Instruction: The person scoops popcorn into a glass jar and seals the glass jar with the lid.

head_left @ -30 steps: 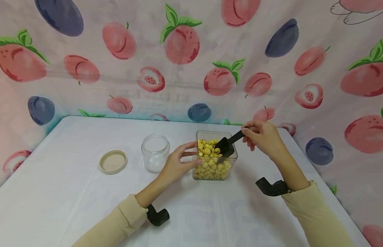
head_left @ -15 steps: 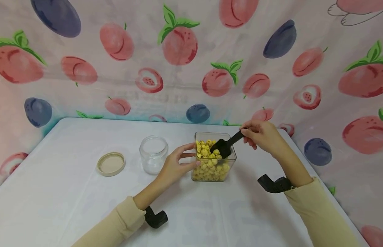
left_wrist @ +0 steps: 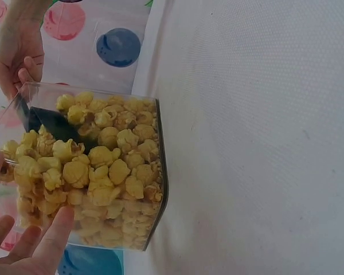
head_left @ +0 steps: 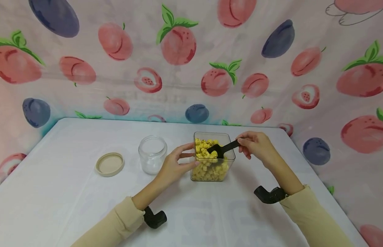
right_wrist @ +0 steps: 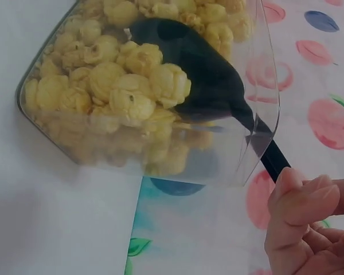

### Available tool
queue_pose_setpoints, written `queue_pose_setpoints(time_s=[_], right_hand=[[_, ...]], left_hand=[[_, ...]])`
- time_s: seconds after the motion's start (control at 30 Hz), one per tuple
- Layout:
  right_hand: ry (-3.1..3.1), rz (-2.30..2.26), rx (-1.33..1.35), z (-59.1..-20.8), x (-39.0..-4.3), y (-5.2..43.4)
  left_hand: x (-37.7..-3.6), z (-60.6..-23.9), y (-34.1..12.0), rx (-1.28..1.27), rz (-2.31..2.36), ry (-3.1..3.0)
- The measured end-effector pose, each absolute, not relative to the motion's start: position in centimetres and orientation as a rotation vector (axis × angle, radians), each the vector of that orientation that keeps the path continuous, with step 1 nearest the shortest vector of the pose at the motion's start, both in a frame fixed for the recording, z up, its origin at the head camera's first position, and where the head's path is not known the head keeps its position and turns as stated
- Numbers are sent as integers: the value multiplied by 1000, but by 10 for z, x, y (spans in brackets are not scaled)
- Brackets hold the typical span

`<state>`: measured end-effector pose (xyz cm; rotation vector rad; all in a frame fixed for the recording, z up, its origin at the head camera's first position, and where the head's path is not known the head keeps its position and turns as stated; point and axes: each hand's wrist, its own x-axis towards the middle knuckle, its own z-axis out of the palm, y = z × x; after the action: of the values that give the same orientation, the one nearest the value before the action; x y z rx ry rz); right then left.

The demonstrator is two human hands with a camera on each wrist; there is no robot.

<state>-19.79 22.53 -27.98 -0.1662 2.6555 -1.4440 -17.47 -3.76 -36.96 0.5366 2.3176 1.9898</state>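
Lowering the pinched handle (head_left: 231, 145) of the scoop (head_left: 220, 151), right hand (head_left: 256, 145) is likely loading popcorn (head_left: 202, 147) while left hand (head_left: 175, 163) is bracing tub (head_left: 222, 138), fingers (left_wrist: 55, 239) spread.

Pale pink fabric backdrop (head_left: 176, 91) behind and along both sides. Printed with red-pink fruit (head_left: 178, 46), blue fruit (head_left: 196, 113), green leaves (head_left: 186, 21); part of a line drawing (head_left: 349, 17) at top right. Turquoise tint (head_left: 174, 116) along its lower edge. White surface (head_left: 46, 199) in front, far edge nearly straight, faint creases. Light soft, shadows faint.
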Motion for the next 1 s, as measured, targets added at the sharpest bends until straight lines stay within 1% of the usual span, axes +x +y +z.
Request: queue_pose_setpoints(time_s=[0.2, 0.43, 0.7, 1.0], right_hand=[[2609, -1544, -161, -279, -198, 227], [2608, -1541, -164, -285, -199, 226], [2483, -1694, -68, -286, -196, 232], [2416, -1754, -47, -295, -193, 222]], left_hand=[[-175, -369, -37, 547, 1983, 2322], [-174, -369, -37, 540, 1976, 2338], [-174, -371, -37, 539, 1964, 2351], [-174, -370, -37, 529, 1969, 2352]])
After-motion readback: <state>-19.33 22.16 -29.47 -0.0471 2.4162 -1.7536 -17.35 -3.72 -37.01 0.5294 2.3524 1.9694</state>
